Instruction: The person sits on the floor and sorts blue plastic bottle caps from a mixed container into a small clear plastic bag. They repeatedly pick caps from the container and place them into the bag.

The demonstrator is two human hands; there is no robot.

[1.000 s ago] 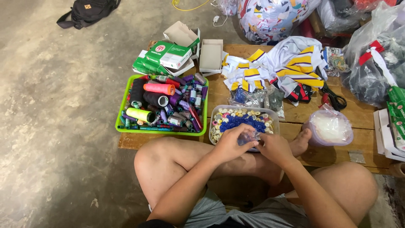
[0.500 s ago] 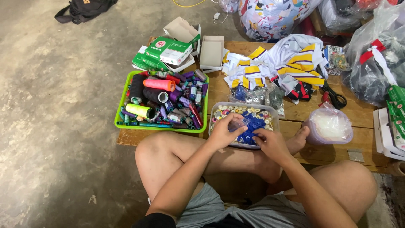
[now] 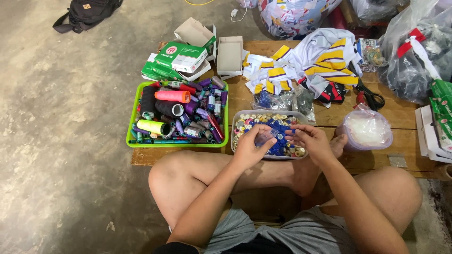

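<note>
My left hand (image 3: pixel 250 146) holds a small clear plastic bag (image 3: pixel 264 136) over a clear tub (image 3: pixel 245 115) filled with several small thread bobbins, blue ones in the middle. My right hand (image 3: pixel 308 141) is right beside it, fingers pinching at the bag's edge above the tub. Both hands hover over the tub's near side. To the left stands a green tray (image 3: pixel 130 136) packed with several thread spools in pink, black, yellow and purple.
A low wooden table (image 3: pixel 405 117) carries everything. Green and white boxes (image 3: pixel 175 59) and open cartons (image 3: pixel 230 54) lie behind the tray. White-and-yellow cloth (image 3: pixel 306 61), scissors (image 3: pixel 369 96), a round clear container (image 3: pixel 366 131), plastic bags (image 3: pixel 409 56). A black bag (image 3: pixel 87 11) is on the concrete floor.
Both hands have lifted slightly out of the tub and come closer together, now holding the small clear bag between them. The view has shifted a little.
</note>
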